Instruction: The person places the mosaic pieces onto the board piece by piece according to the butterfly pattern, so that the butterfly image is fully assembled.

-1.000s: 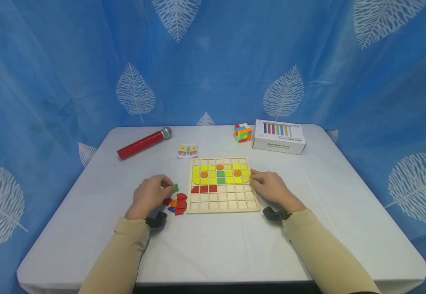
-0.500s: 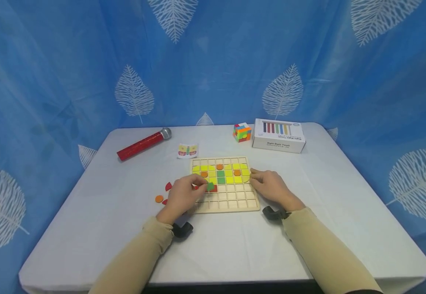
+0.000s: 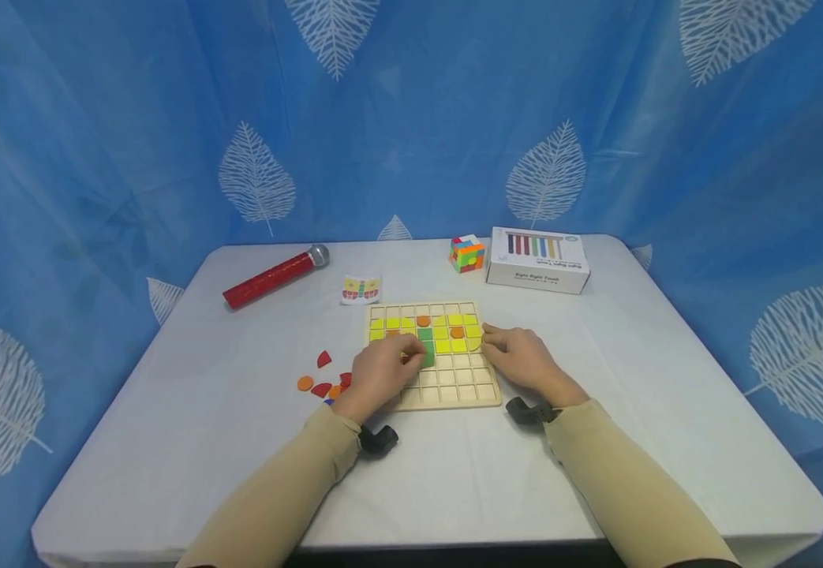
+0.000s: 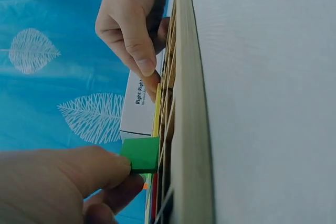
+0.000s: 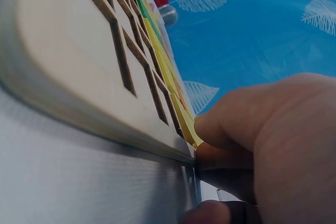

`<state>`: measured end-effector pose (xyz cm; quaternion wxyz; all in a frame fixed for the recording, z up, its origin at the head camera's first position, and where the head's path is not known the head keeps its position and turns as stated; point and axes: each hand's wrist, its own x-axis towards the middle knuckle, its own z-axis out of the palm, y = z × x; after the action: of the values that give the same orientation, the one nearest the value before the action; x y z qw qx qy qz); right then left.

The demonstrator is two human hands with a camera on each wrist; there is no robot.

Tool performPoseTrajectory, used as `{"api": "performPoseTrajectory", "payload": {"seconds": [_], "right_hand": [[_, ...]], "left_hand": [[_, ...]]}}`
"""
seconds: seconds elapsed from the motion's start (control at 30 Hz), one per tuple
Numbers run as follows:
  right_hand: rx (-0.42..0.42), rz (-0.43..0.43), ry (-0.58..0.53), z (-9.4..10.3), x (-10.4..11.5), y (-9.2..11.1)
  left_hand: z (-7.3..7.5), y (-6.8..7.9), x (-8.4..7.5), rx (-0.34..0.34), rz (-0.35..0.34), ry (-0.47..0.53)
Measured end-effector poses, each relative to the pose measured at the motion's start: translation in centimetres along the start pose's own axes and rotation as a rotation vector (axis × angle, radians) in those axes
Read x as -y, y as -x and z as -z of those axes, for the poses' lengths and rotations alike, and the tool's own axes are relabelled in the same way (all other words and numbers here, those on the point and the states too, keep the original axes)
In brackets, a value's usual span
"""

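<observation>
My left hand (image 3: 380,371) pinches a green square tile (image 4: 142,154) by its edge. The tile is tilted, with its lower edge at or just above the wooden grid board (image 3: 482,403). Yellow tiles (image 3: 458,345), orange discs (image 3: 423,321) and a green tile (image 3: 424,334) sit in the board's upper cells. A row of red pieces is mostly hidden behind my left hand. At the board's right side, my right hand (image 3: 525,359) grips the edge between thumb and fingers, beside a rounded yellow piece (image 5: 182,121).
Left of the board lie loose pieces: an orange disc (image 3: 304,383), red quarter-rounds (image 3: 323,359) and a bit of blue. Behind stand a small pattern card (image 3: 360,289), a red microphone (image 3: 269,280), a puzzle cube (image 3: 466,254) and a white box (image 3: 537,264).
My left hand has carried the green tile rightward from the loose pieces to the board's middle column. Some loose pieces have spread apart. My right hand stays at the board's edge.
</observation>
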<state>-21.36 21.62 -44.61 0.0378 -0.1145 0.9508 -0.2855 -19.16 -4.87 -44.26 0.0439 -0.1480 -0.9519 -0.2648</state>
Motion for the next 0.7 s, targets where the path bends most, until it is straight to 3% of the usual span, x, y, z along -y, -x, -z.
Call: {"api": "performPoseTrajectory", "payload": {"seconds": [0.17, 0.4, 0.7], "right_hand": [[0.000, 0.008, 0.004, 0.01, 0.07, -0.08], [-0.005, 0.011, 0.009, -0.04, 0.05, -0.04], [-0.004, -0.014, -0.002, -0.08, 0.17, 0.06]], "left_hand": [[-0.06, 0.02, 0.08, -0.007, -0.023, -0.016], [0.07, 0.17, -0.14, -0.023, 0.001, -0.020], [-0.18, 0.29, 0.06, 0.032, -0.025, -0.159]]}}
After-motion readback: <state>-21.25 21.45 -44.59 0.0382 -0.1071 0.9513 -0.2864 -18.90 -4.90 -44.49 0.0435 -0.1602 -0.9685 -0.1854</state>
